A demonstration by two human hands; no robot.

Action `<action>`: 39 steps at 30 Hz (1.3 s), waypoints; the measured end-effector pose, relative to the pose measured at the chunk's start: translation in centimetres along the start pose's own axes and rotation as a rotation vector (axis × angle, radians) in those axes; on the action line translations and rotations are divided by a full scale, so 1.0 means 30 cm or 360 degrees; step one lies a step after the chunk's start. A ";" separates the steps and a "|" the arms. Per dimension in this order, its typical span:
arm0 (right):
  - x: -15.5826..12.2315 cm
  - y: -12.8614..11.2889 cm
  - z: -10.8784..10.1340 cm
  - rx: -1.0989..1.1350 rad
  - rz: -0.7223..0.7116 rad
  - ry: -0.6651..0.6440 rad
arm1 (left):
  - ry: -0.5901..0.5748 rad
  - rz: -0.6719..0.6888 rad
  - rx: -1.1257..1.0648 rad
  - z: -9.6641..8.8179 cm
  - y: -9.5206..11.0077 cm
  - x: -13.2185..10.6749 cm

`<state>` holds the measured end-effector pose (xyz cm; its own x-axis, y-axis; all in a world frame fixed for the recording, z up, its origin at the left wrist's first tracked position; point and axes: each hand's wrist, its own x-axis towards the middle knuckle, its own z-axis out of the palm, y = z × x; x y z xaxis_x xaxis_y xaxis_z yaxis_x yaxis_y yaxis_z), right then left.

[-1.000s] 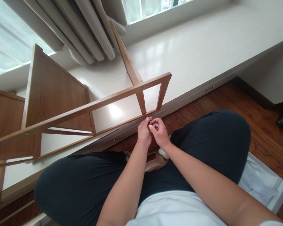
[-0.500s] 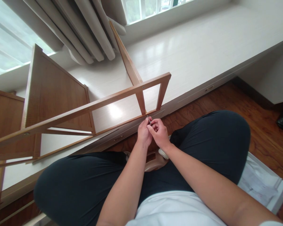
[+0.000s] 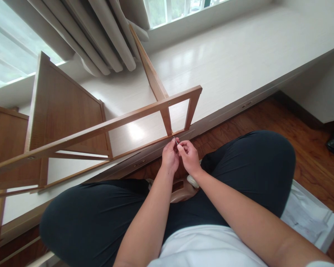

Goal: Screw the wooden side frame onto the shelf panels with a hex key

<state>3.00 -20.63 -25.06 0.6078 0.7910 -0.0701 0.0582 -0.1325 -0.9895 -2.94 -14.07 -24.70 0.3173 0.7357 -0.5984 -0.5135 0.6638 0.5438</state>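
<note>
A wooden shelf frame (image 3: 105, 127) lies on its side on the white ledge, its lower rail along the ledge's front edge. At that rail, below the cross panel (image 3: 164, 118), a thin metal rod (image 3: 176, 141) that looks like a hex key points at the joint. My left hand (image 3: 170, 158) is closed, pinching around the rod's front end beside the rail. Pinched on the rod's rear end is my right hand (image 3: 189, 158), thumb and forefinger together. Whether the tip sits in the wood is too small to tell.
Wooden panels (image 3: 69, 111) stand within the frame at left. A grey curtain (image 3: 100, 33) hangs behind. The white ledge (image 3: 225, 55) has drawers with handles (image 3: 247, 104) along its front. A brown stool-like seat (image 3: 183, 193) is between my legs; a white box (image 3: 327, 226) lies right.
My right hand's fingers have shifted slightly on the rod, and more of the rod shows between the hands. The left hand and the wooden frame stay nearly still.
</note>
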 end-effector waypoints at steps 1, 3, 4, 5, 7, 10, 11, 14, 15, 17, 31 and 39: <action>0.000 0.001 0.000 0.0013 0.0004 -0.0003 | 0.0001 0.0002 0.0003 0.000 0.000 0.000; 0.001 0.001 0.000 0.0038 0.0014 -0.0009 | 0.0003 0.0005 0.0013 0.001 0.001 -0.001; 0.000 0.000 0.000 0.0050 0.0019 -0.0011 | 0.0004 0.0005 0.0018 0.001 0.001 -0.001; 0.000 0.000 0.000 0.0062 0.0026 -0.0014 | 0.0005 0.0005 0.0022 0.000 0.002 -0.001; 0.000 0.000 0.001 0.0086 0.0042 -0.0020 | 0.0007 0.0008 0.0028 0.000 0.002 -0.002; -0.001 0.003 0.001 0.0124 0.0069 -0.0037 | 0.0009 0.0017 0.0033 0.002 0.002 -0.002; -0.001 0.004 0.002 0.0136 0.0077 -0.0042 | 0.0009 0.0019 0.0035 0.003 0.003 -0.002; 0.001 0.010 0.003 0.0167 0.0094 -0.0049 | 0.0010 0.0023 0.0039 0.004 0.002 -0.001; 0.001 0.011 0.004 0.0175 0.0099 -0.0050 | 0.0010 0.0025 0.0040 0.004 0.002 -0.001; 0.002 0.012 0.005 0.0191 0.0109 -0.0049 | 0.0010 0.0029 0.0042 0.003 0.002 0.000; 0.011 0.000 0.011 0.0419 0.0280 -0.0074 | -0.0022 0.0025 0.0096 0.003 0.003 -0.001; 0.028 0.003 0.016 0.0783 0.0565 -0.0204 | -0.0140 -0.0007 0.0217 -0.013 0.000 -0.002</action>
<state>3.13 -19.68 -25.28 0.4215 0.8187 -0.3900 -0.5206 -0.1336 -0.8433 -3.27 -14.17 -24.89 0.3911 0.7377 -0.5504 -0.4008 0.6748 0.6197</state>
